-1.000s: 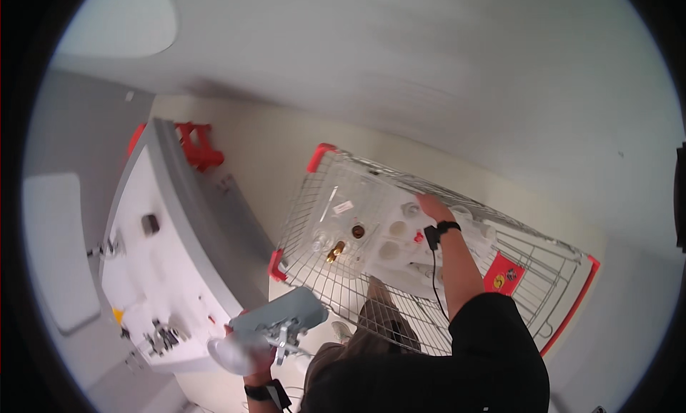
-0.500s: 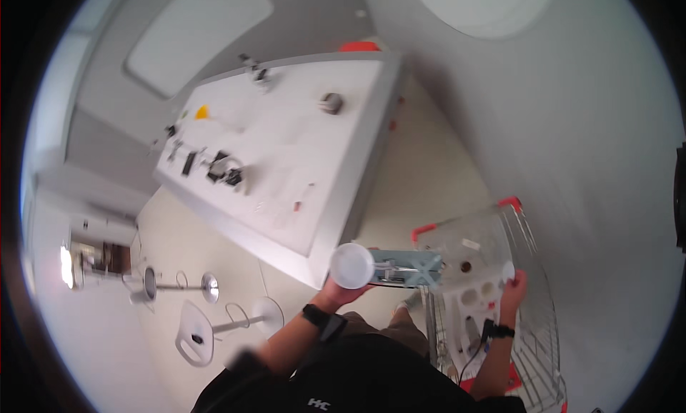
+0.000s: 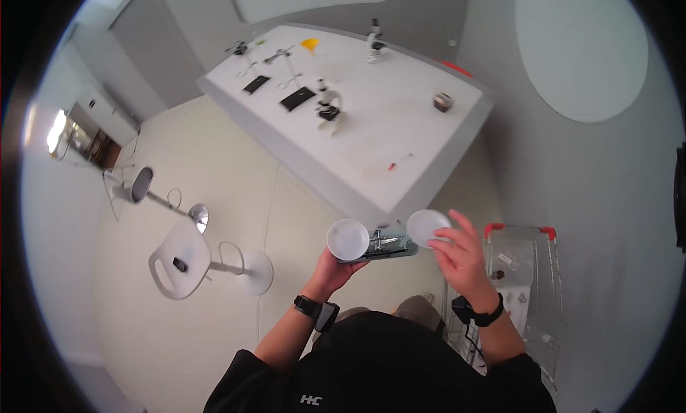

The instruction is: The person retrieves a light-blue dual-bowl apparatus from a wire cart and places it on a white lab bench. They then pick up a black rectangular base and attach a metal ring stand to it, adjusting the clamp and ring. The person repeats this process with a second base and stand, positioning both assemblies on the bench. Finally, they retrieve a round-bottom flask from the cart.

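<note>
I see the table (image 3: 400, 131) beyond the balance (image 3: 391, 243), the cart (image 3: 548, 232) to its right. My left hand (image 3: 336, 271) grips the balance's left end, below one pan (image 3: 348, 239); my right hand (image 3: 461, 261) pinches another pan (image 3: 424, 229) over its right end. I'd keep both level, moving gently.

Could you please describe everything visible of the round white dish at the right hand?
The round white dish looks shallow and plastic, its open side facing the camera. The bare right hand touches its right edge. In view it overlaps the right end of a blue-grey rectangular device; contact is unclear.
</note>
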A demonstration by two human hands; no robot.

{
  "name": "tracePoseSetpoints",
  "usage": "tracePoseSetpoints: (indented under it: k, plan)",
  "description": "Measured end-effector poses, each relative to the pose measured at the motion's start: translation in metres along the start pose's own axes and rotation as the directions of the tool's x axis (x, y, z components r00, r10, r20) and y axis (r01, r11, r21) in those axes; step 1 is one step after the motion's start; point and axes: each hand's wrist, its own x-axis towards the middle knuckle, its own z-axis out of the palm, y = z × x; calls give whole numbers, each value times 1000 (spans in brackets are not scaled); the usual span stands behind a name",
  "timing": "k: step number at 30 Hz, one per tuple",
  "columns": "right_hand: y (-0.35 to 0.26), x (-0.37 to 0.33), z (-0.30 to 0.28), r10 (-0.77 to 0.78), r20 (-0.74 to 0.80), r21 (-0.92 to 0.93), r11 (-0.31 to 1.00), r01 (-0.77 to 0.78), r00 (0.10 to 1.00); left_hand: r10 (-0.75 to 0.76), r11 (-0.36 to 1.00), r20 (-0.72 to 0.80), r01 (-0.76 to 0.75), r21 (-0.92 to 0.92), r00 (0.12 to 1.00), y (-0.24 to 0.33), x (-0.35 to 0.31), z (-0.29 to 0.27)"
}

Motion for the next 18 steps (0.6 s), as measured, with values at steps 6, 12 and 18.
tracePoseSetpoints:
  k: [6, 12, 18]
  plan:
    - [-72, 40, 122, -216, 140, 75, 975, 207, 966, 158, 984, -90, -165, -68, 983, 67, -89, -73]
    - [-110, 91, 197, -312, 177, 177, 943, 281, 934, 243, 954, -154, -264, -141, 958, 117, -125, -121]
    - [-113, 160, 274, -328, 231, 263, 927, 266, 916, 269, 930, -234, -315, -187, 934, 183, -111, -158]
